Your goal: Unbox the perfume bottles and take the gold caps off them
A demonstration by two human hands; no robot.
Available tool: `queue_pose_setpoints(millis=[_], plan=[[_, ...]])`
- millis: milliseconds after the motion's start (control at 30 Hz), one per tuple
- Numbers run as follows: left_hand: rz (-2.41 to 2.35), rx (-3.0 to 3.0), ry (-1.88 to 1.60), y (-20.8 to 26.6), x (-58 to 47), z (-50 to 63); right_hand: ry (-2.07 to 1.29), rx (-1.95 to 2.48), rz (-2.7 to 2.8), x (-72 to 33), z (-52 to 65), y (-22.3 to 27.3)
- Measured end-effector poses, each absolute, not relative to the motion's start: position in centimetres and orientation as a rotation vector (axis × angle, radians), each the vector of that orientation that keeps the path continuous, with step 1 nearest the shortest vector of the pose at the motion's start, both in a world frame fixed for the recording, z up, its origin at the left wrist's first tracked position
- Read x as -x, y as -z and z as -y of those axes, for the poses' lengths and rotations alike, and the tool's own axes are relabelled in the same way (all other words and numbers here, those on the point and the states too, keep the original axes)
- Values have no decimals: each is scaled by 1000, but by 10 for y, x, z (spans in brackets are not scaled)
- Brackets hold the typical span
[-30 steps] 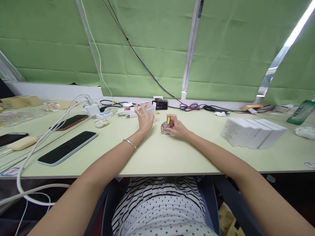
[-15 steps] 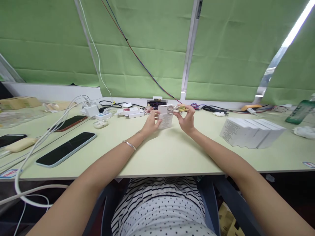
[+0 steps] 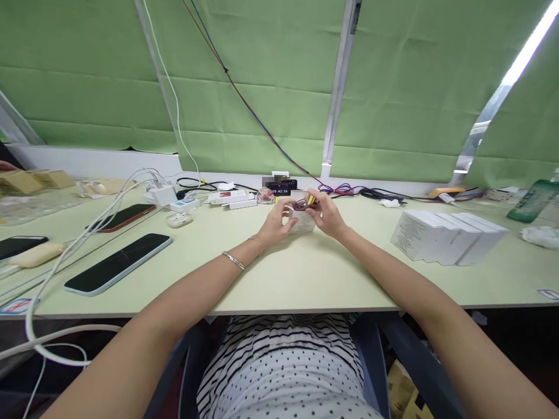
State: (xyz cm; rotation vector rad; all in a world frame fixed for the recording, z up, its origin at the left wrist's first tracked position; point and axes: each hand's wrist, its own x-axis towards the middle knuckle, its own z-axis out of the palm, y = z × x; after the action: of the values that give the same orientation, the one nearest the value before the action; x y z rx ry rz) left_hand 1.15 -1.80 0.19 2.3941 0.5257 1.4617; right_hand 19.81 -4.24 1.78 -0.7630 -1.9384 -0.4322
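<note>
Near the far side of the table, my left hand [image 3: 278, 223] is closed on the left side of a small white box [image 3: 301, 225] with fine print on its front. The box is upright and its top is open, with the lid flap raised at the back. My right hand [image 3: 326, 214] is closed on a small gold-coloured piece [image 3: 310, 199] at the box's mouth. Clear or shiny material shows around the piece, too small to make out. Fingers hide part of the box and its contents.
Several white boxes [image 3: 449, 237] stand in a row at the right. A phone [image 3: 117, 265] lies at the left among white cables [image 3: 94, 227]. Behind my hands a phone showing a timer [image 3: 280, 189] leans near a round clear container [image 3: 264, 196]. A green bottle [image 3: 533, 201] stands far right.
My right hand has moved left with the gold-coloured piece, from beside the box to its open top. The box and my left hand have shifted slightly right and toward me.
</note>
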Motion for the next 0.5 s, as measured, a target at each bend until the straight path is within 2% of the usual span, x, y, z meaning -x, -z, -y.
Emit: queue_pose_setpoints(millis=[500], plan=[[-528, -2352, -1479, 0, -13, 18, 693, 865, 2060, -195, 45, -13]])
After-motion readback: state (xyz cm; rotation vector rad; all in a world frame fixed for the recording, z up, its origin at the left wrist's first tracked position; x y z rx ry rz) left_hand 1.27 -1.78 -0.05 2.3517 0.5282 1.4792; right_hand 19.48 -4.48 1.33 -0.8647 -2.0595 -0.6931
